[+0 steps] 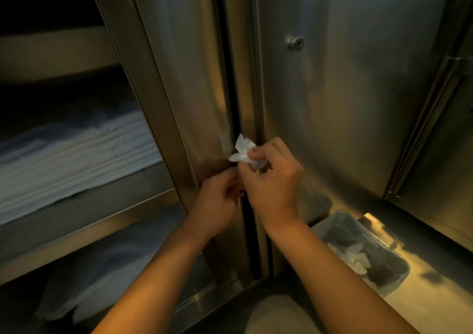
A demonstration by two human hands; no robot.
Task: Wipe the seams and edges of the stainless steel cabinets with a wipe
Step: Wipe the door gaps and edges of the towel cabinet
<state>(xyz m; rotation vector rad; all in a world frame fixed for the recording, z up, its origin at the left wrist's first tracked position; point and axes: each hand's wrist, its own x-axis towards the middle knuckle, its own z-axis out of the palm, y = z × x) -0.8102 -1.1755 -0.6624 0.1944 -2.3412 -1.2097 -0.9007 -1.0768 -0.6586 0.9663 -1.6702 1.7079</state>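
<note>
Item: wipe (242, 150), crumpled, pinched in the right hand (271, 180) fingers, against the dark vertical seam (231, 82) between cabinet doors. Left hand (217, 200) just below the wipe, fingers curled; grip unclear. Progress: seam above possibly wiped; lower seam and edges remain.

A crumpled white wipe (243, 151) sits against the dark vertical seam (231, 98) between 2 stainless steel cabinet doors (345, 90).
</note>
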